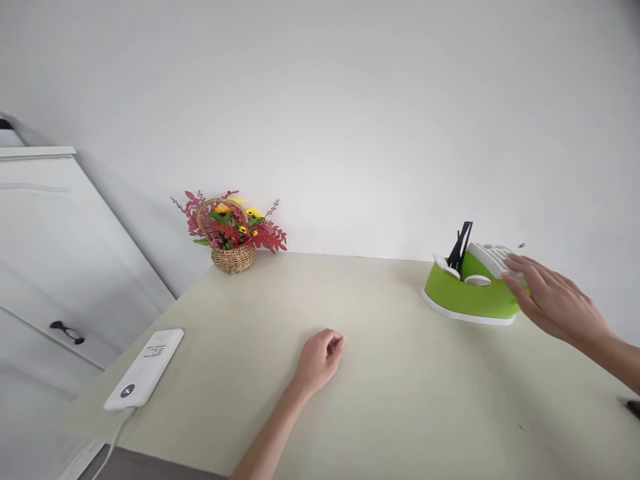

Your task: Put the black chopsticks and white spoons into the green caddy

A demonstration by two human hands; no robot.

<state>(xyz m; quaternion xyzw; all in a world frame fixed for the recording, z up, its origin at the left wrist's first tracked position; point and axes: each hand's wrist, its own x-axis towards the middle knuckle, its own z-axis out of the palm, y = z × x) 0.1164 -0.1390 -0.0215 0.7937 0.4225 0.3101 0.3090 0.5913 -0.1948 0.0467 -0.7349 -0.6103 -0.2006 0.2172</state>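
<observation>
A green and white utensil holder [463, 298] stands toward the right of the table, against the back. Black chopstick-like sticks [459, 248] and a white spoon [445, 265] stick out of it. My right hand [555, 297] reaches in from the right, its stretched fingers over the white slotted top and its thumb along the side. It seems to touch the holder, though the contact is partly hidden. My left hand [321, 360] rests on the tabletop in front of me, fingers loosely curled in with nothing seen in them.
A wicker basket [233, 260] of red and yellow flowers stands at the back left. On the left edge lies a white flat device [145, 370] with a cable [114, 443]. A white cabinet [65, 253] adjoins the pale table [380, 407]. A dark object [634, 407] shows at the right edge.
</observation>
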